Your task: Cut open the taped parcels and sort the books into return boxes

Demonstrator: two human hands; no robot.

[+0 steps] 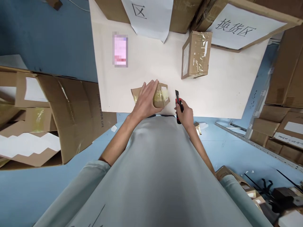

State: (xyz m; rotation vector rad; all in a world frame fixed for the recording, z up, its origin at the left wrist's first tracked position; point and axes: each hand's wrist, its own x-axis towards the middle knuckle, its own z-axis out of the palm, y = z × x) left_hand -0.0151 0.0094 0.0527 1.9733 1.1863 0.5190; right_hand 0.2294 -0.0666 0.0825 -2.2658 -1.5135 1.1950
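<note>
Near the front edge of the white table, my left hand (148, 98) grips a small cardboard box (160, 96) from above. Its fingers lie over the far side and the thumb along the near side. Yellowish tape and a pale label show on the box; a flap sticks out at its left, and the palm hides the middle. Just to the right, my right hand (186, 113) is closed around a black and red utility knife (178, 104). The knife's tip points away from me, apart from the box. Whether the blade is out I cannot tell.
A taped cardboard box (200, 55) stands farther back on the table (224, 88). Behind it are large boxes with handwritten paper signs (245, 26). A blurred pink rectangle (120, 50) lies at the back left. On the left is a big open carton (78, 116) holding flattened cardboard.
</note>
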